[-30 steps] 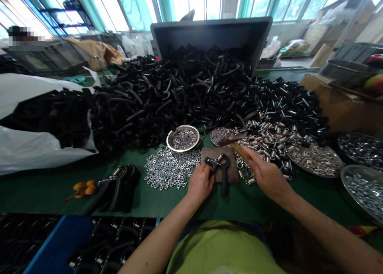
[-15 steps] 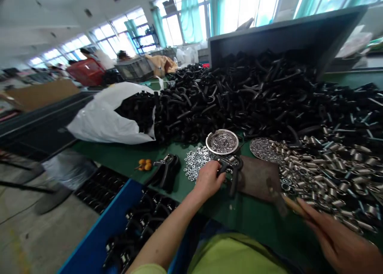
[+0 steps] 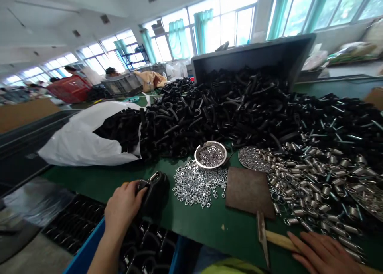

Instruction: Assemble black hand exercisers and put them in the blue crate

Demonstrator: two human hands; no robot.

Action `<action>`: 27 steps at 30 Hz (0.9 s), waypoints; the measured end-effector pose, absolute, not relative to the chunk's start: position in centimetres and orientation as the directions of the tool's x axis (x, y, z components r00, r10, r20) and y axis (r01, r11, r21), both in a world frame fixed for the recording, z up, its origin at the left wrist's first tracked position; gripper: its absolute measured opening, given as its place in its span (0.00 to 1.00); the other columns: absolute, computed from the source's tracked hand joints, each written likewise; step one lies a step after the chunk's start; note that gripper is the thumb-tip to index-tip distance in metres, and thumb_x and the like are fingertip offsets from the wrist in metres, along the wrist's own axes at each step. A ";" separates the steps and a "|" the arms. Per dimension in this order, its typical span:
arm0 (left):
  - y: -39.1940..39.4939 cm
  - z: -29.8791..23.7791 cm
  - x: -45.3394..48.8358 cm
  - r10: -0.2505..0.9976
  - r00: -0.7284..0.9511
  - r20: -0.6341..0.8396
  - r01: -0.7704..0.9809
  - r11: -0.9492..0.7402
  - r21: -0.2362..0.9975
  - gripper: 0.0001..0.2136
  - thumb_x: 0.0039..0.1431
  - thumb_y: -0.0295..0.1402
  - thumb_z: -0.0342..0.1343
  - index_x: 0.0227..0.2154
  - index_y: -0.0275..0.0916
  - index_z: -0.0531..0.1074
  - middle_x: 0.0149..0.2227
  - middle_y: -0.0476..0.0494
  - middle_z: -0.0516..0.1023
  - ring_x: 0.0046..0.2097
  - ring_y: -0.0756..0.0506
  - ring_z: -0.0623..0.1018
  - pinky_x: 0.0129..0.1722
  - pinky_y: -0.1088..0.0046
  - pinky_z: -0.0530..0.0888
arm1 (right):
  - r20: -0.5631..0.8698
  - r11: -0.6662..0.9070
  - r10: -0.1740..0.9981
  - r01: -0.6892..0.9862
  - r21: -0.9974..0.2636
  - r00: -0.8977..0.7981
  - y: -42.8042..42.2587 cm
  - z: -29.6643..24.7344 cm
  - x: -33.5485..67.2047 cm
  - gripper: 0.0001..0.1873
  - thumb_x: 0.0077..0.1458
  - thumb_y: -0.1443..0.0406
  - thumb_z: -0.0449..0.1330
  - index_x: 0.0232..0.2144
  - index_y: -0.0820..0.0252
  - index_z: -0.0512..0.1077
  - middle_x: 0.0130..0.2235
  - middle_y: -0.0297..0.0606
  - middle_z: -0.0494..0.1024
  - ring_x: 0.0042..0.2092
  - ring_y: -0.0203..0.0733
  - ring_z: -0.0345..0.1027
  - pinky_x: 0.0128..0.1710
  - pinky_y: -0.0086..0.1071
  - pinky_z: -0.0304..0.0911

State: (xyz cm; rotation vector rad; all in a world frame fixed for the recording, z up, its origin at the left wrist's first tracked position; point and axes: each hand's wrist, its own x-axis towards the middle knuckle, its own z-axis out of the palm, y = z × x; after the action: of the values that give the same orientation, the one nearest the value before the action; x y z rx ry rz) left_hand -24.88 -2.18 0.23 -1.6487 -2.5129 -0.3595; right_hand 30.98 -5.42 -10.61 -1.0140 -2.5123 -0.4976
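Observation:
My left hand (image 3: 124, 204) is closed on a black plier-shaped clamp, its fingers wrapped over the near end. Most of that clamp is hidden by the hand, beside dark clamps (image 3: 155, 192) lying on the green tabletop. At lower right, my right hand (image 3: 321, 250) lies loosely round the wooden handle of a hammer (image 3: 281, 240), with fingers fairly straight. The hammer's metal head points toward the near side. Just beyond it lies a bare square steel plate (image 3: 249, 190). Small nuts (image 3: 197, 182) are spread between the plate and the clamps.
A round dish (image 3: 196, 156) holds small metal pins. Springs (image 3: 311, 182) are heaped at right. Black handles (image 3: 203, 114) pile up before a tipped grey bin (image 3: 254, 58). A white sack (image 3: 77, 134) stands at left. Below the edge, a blue crate (image 3: 86, 248) contains black clamps.
My left hand has moved left from the steel plate to the clamps, taking the black clamp along. The hammer is lower on the table, and my right hand's grip looks looser. The view has shifted.

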 end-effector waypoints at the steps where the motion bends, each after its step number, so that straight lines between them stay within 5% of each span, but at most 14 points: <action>1: -1.0 0.5 -23.3 0.900 -0.345 0.267 0.939 0.325 0.116 0.16 0.54 0.44 0.50 0.40 0.40 0.72 0.41 0.39 0.74 0.43 0.37 0.72 0.43 0.61 0.68 | 0.478 0.663 0.589 0.728 0.173 -0.651 -5.3 -10.2 30.7 0.21 0.51 0.56 0.57 0.48 0.47 0.71 0.41 0.34 0.79 0.39 0.45 0.71 0.40 0.38 0.61; 6: 8.6 1.1 -10.8 0.946 0.140 0.294 0.961 -0.201 0.188 0.11 0.57 0.36 0.51 0.40 0.42 0.74 0.41 0.42 0.74 0.45 0.42 0.71 0.45 0.67 0.69 | 0.519 0.624 0.622 0.771 0.123 -0.586 -4.1 -8.2 29.0 0.15 0.55 0.62 0.54 0.45 0.52 0.73 0.39 0.39 0.78 0.40 0.44 0.70 0.42 0.37 0.62; 9: 14.8 0.3 -2.5 0.935 0.322 0.148 0.939 -0.336 0.080 0.10 0.56 0.31 0.50 0.39 0.42 0.75 0.42 0.40 0.74 0.48 0.42 0.70 0.48 0.67 0.68 | 0.515 0.610 0.661 0.791 0.056 -0.546 -3.1 -7.2 27.9 0.15 0.56 0.67 0.52 0.44 0.56 0.73 0.39 0.41 0.77 0.41 0.45 0.69 0.43 0.39 0.62; 19: 25.2 -3.0 6.7 0.942 0.322 -0.097 0.945 -0.326 -0.033 0.12 0.50 0.25 0.52 0.37 0.34 0.75 0.37 0.30 0.77 0.40 0.38 0.77 0.37 0.65 0.72 | 0.481 0.531 0.766 0.842 -0.098 -0.427 -1.9 -5.0 28.5 0.16 0.55 0.73 0.50 0.41 0.60 0.73 0.38 0.44 0.75 0.41 0.44 0.67 0.40 0.39 0.64; 27: 24.9 0.4 5.6 0.922 0.386 -0.040 0.911 -0.388 -0.140 0.14 0.55 0.25 0.45 0.42 0.37 0.71 0.38 0.32 0.77 0.45 0.38 0.75 0.43 0.64 0.68 | 0.402 0.424 0.859 0.881 -0.209 -0.317 -0.6 -3.6 30.8 0.14 0.57 0.71 0.51 0.41 0.58 0.73 0.38 0.42 0.75 0.41 0.43 0.67 0.41 0.39 0.63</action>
State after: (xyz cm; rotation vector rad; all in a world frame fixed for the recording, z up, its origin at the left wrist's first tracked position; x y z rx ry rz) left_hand 5.57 24.87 0.42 -2.5348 -1.6815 0.1691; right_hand 30.81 -0.56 -3.59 -1.4739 -2.2299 -0.0666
